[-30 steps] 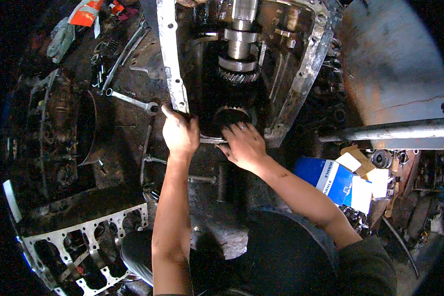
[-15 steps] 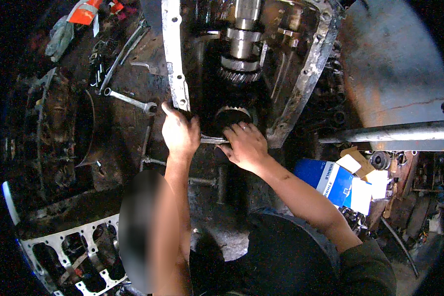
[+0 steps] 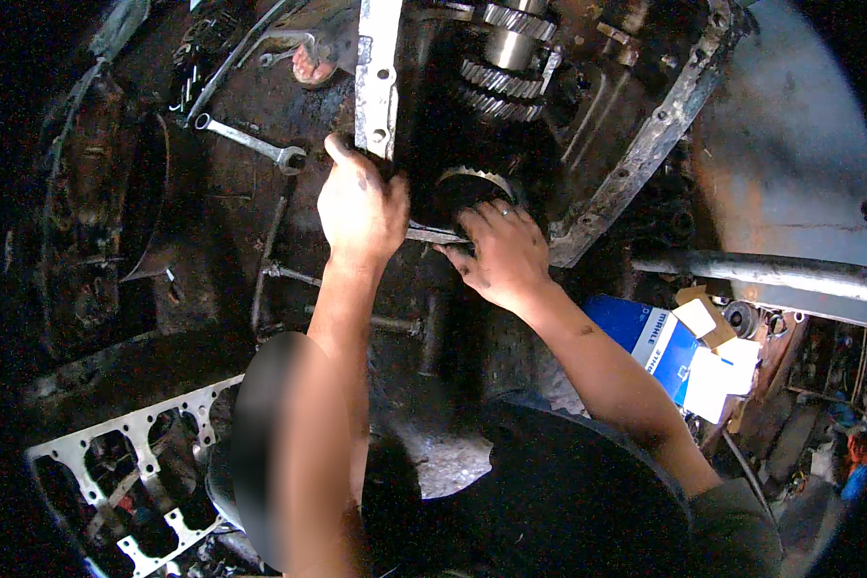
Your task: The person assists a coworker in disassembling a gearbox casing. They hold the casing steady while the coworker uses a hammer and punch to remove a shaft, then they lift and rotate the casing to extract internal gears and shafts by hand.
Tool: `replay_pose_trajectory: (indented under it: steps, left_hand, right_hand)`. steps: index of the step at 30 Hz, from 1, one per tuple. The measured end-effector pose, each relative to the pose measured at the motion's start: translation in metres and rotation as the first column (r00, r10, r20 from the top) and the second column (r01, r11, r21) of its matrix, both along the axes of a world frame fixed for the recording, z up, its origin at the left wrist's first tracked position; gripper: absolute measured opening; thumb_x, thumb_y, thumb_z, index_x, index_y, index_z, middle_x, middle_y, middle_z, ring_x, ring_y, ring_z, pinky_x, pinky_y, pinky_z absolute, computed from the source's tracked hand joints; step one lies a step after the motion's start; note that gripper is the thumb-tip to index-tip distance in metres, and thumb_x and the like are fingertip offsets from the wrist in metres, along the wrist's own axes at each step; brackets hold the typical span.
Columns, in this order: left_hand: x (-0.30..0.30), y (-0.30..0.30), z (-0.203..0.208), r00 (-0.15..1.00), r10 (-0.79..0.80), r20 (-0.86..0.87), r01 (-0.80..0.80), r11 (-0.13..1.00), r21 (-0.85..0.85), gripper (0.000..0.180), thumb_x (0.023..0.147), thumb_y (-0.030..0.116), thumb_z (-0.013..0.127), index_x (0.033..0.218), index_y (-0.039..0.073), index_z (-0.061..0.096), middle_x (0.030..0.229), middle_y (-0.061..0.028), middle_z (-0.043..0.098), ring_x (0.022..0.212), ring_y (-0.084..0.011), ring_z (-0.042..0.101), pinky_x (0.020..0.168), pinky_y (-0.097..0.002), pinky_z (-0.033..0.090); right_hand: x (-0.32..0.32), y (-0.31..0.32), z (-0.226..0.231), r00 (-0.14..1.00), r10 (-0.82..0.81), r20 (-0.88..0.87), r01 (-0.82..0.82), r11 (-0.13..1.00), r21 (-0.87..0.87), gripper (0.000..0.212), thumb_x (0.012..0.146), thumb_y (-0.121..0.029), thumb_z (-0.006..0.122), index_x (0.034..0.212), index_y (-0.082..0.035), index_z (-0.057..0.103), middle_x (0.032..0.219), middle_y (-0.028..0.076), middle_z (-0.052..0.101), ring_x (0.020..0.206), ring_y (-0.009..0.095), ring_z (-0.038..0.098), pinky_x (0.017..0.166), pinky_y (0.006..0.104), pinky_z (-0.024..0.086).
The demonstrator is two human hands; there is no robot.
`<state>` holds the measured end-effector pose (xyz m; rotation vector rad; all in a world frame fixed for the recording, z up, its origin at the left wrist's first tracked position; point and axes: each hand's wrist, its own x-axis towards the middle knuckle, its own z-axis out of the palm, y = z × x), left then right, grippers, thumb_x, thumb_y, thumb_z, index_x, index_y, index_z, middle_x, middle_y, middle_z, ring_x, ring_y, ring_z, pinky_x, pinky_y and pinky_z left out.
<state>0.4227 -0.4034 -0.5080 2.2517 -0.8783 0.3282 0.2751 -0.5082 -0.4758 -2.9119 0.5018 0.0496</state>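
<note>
Greasy steel all round: your left hand (image 3: 361, 207) curls its fingers over the gearbox housing (image 3: 645, 154) edge beside the pale flange (image 3: 376, 77). Your right hand (image 3: 501, 252) lies fingers spread on the toothed ring gear (image 3: 472, 183) — it sits just beyond your fingertips, on the gear shaft (image 3: 506, 58) whose long axis runs away from you, up the view. A spanner (image 3: 250, 143) lies well left.

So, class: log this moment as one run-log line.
left hand: gripping gearbox housing flange | right hand: on toothed ring gear at housing's open end | nearby: spanner, blue box
</note>
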Motion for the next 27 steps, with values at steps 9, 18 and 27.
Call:
replay_pose_trajectory:
  steps: [9,18,27]
  left_hand:
    - [0.001,-0.001,0.016,0.948,0.003,-0.32,0.028,0.995,0.094,0.086,0.077,0.02,0.066,0.13,-0.025,0.015,0.099,-0.032,0.057,0.091,-0.0421,0.059,0.082,-0.0428,0.048]
    - [0.0,-0.002,0.018,0.969,0.008,-0.247,0.001,0.999,0.035,0.064,0.073,0.016,0.065,0.116,-0.015,0.028,0.08,-0.0256,0.062,0.076,-0.0382,0.064,0.069,-0.0416,0.053]
    - [-0.004,0.002,0.012,0.96,0.063,-0.272,-0.045,0.996,0.073,0.066,0.075,0.017,0.066,0.119,-0.013,0.027,0.084,-0.0237,0.061,0.078,-0.0367,0.065,0.07,-0.0404,0.053]
  right_hand:
    - [0.002,-0.002,0.001,0.999,0.003,0.037,-0.003,1.0,0.009,0.049,0.08,-0.041,0.067,0.113,-0.006,0.061,0.116,0.019,0.06,0.114,0.035,0.053,0.099,0.0455,0.04]
    - [0.003,-0.001,-0.002,0.998,-0.001,0.061,0.001,1.0,-0.002,0.047,0.077,-0.038,0.07,0.107,-0.003,0.063,0.11,0.018,0.062,0.108,0.035,0.056,0.093,0.0436,0.043]
    - [0.012,-0.004,0.005,0.992,-0.117,0.038,0.102,0.958,0.266,0.049,0.078,-0.038,0.071,0.109,-0.002,0.062,0.108,0.019,0.063,0.1,0.034,0.06,0.089,0.041,0.046]
